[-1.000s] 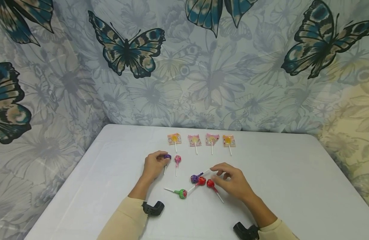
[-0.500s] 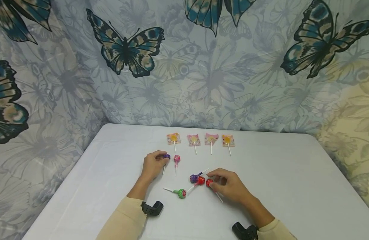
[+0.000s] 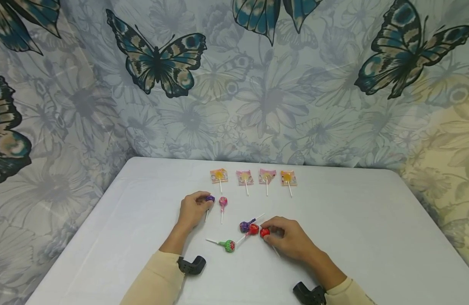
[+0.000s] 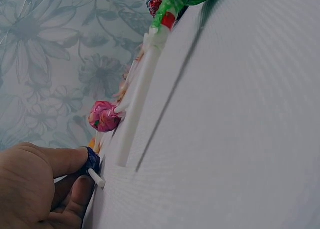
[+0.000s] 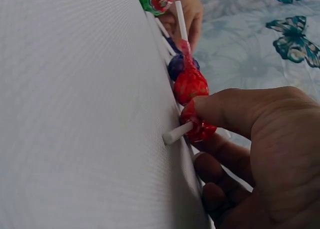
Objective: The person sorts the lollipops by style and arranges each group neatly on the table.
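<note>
My left hand (image 3: pixel 193 209) pinches a purple-wrapped lollipop (image 4: pixel 93 161) by its head, the white stick pointing toward me. Just right of it lies a pink lollipop (image 3: pixel 223 202). Between thumb and fingers of my right hand (image 3: pixel 293 238) is the head of a red lollipop (image 5: pixel 199 125), its stick partly covered by the hand in the head view. Left of those fingertips, another red lollipop (image 3: pixel 253 229) lies against a second purple lollipop (image 3: pixel 244 227). A green lollipop (image 3: pixel 229 245) rests nearer to me, its stick toward the left.
Along the back of the white table (image 3: pixel 352 220) lies a row of flat lollipops in clear wrappers, among them an orange one (image 3: pixel 219 175) and a pink one (image 3: pixel 267 176). Behind the table hangs a butterfly-patterned cloth (image 3: pixel 272 106). Black wrist cameras sit on both wrists.
My right hand has come down from beside the purple lollipop's stick and now grips the head of the right-hand red lollipop. My left hand keeps its pinch on the purple lollipop.
</note>
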`<state>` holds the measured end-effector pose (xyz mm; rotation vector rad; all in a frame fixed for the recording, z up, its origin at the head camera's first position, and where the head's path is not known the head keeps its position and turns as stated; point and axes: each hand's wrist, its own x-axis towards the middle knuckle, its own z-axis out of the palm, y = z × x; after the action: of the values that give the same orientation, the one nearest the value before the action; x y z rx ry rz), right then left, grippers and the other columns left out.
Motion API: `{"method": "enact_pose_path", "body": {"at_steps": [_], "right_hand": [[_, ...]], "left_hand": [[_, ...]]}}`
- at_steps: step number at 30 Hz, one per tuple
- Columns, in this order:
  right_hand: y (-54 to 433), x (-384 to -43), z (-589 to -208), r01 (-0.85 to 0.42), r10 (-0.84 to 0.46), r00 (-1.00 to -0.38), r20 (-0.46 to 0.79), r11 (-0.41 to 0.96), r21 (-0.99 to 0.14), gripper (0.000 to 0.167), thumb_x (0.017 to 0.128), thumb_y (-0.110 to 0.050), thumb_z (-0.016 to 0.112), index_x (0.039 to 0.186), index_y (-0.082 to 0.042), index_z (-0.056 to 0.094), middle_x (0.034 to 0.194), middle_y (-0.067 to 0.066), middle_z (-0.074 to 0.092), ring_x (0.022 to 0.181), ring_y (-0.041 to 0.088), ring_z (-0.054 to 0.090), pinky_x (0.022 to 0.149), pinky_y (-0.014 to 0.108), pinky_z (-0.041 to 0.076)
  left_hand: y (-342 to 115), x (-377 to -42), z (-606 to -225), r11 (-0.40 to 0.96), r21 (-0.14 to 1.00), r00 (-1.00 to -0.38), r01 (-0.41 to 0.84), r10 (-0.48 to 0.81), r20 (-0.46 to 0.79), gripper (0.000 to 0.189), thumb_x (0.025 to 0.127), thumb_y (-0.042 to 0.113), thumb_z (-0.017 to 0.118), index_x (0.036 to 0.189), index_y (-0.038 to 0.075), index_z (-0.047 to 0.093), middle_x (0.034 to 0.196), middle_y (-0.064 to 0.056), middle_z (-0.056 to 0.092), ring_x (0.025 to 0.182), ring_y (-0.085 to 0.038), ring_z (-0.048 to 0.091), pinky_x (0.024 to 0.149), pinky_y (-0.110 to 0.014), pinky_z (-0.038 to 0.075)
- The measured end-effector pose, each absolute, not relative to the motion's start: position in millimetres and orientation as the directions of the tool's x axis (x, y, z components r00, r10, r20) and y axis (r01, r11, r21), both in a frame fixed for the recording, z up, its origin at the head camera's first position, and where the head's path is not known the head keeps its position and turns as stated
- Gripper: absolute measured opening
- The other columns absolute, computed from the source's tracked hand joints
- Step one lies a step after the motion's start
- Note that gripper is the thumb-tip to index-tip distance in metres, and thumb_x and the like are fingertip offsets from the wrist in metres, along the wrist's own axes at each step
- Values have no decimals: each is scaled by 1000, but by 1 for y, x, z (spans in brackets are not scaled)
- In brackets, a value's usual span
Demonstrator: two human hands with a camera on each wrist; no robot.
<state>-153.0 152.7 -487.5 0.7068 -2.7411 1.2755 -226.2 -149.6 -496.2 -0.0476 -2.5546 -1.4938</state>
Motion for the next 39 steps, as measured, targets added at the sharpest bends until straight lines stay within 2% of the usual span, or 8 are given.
{"method": "enact_pose_path", "body": {"at_steps": [12,18,27,30,35,39], "right_hand": [[154,-152,-486,-465,-366,-879,307,510,-724,26,77,-5,79,97,-19,72,88,-14,63,77,14,58,66,28,49],[155,-154,-485,-513,-366,-852,375,433,-741,29,75,0,80,98,-15,71,88,-11,65,74,13,59,64,29,52],[155,-153,-485,-514,-332,-851,406,373,-773,28,77,1,79,100,-13,70,91,-9,66,76,12,60,70,34,54],[152,-151,-478,-546,-331,-831,447,333,-769,27,78,5,77,100,-7,69,91,-2,67,76,15,60,70,37,55],[148,-144,-456,-599,-331,-789,518,230,-767,26,76,15,73,99,5,66,90,13,67,77,22,61,70,34,55],[145,-141,-443,-608,-323,-782,533,203,-768,26,75,18,72,98,8,65,89,17,66,79,23,62,71,34,55]], "left_hand": [[-150,-226,-496,488,865,-984,118,-59,168,25,82,5,75,107,3,71,80,-1,64,72,-15,57,63,-25,48],[-150,-226,-496,488,864,-984,120,-58,170,24,83,6,75,107,3,71,80,-1,65,73,-16,59,64,-25,50],[-149,-226,-496,485,867,-986,114,-55,160,25,83,6,74,107,3,71,80,-1,64,72,-15,57,62,-25,49],[-149,-226,-495,486,866,-985,116,-55,163,24,83,5,75,107,2,71,79,-1,64,71,-15,57,62,-25,49],[-149,-226,-495,486,865,-983,125,-54,173,24,83,6,75,106,3,71,80,0,64,72,-15,58,63,-25,49],[-149,-225,-497,493,862,-985,116,-58,165,24,83,7,75,107,3,71,78,1,64,71,-14,57,61,-25,48]]}}
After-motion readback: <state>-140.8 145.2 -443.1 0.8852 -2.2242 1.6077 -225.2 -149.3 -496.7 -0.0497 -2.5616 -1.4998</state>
